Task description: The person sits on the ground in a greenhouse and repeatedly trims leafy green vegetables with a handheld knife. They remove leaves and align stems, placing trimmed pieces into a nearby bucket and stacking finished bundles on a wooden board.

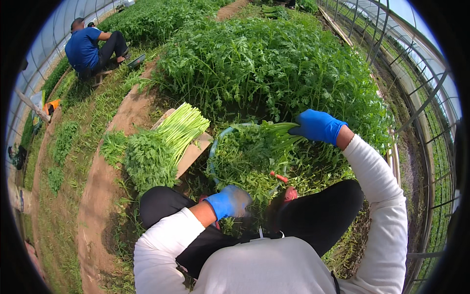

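Observation:
My right hand [317, 126], in a blue glove, grips the stem ends of a small bunch of leafy greens [282, 134], whose leaves point left over a blue-rimmed round container [216, 147] heaped with greens. My left hand [229, 202], also blue-gloved, is blurred above my lap beside my left knee; whether its fingers hold anything cannot be told. A stack of cut greens [187, 123] lies left of the container on a cardboard piece [194, 152], pale stems towards the upper right and leaves towards me. A tool with a red handle [279, 177] lies among the greens near my feet.
Dense uncut greens [249, 66] stand in front. A bare soil path [97, 205] runs along the left. At the upper left a person [84, 49] in a blue shirt sits on a low stool beside a tray [136, 61]. Greenhouse hoops [422, 104] and boards line the right.

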Demonstrator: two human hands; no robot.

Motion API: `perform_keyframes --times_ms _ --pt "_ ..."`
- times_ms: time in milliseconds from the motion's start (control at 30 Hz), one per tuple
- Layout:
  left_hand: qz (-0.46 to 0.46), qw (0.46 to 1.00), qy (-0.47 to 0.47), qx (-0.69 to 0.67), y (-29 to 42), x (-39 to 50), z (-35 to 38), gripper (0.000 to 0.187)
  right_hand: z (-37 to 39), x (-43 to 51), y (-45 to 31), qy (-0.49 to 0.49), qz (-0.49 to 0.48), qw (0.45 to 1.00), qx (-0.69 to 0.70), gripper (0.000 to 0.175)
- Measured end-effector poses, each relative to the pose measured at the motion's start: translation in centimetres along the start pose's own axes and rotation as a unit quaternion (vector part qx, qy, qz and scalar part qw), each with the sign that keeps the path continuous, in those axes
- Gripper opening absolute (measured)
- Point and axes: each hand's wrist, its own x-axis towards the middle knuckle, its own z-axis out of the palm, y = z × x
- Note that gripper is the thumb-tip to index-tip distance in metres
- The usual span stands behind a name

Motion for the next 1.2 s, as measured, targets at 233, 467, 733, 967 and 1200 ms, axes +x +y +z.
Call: perform_keyframes --times_ms 233,467,733,967,1200 --pt "0.011 0.998 0.004 -0.069 0.0 -0.3 -0.2 0.077 0.2 -0.4 -0.6 0.025 -0.004 0.977 0.211 0.049" --pt "0.105 0.768 0.189 -0.603 0.1 2.1 -0.1 0.108 5.6 -2.1 -4.2 0.064 -0.006 0.796 0.602 0.055" --pt "0.201 0.314 0.39 -0.842 -0.2 1.5 -3.8 0.065 11.8 -1.4 -7.4 -0.023 -0.031 0.684 0.728 0.041" --pt "0.379 0.482 0.294 -0.733 -3.7 1.0 -4.4 0.025 13.2 -1.3 -9.1 0.17 -0.198 0.858 0.442 0.064" --pt "0.365 0.572 0.268 -0.684 -4.8 -0.3 -4.6 0.034 13.3 -0.7 -9.1 0.402 -0.18 0.873 0.207 0.04"
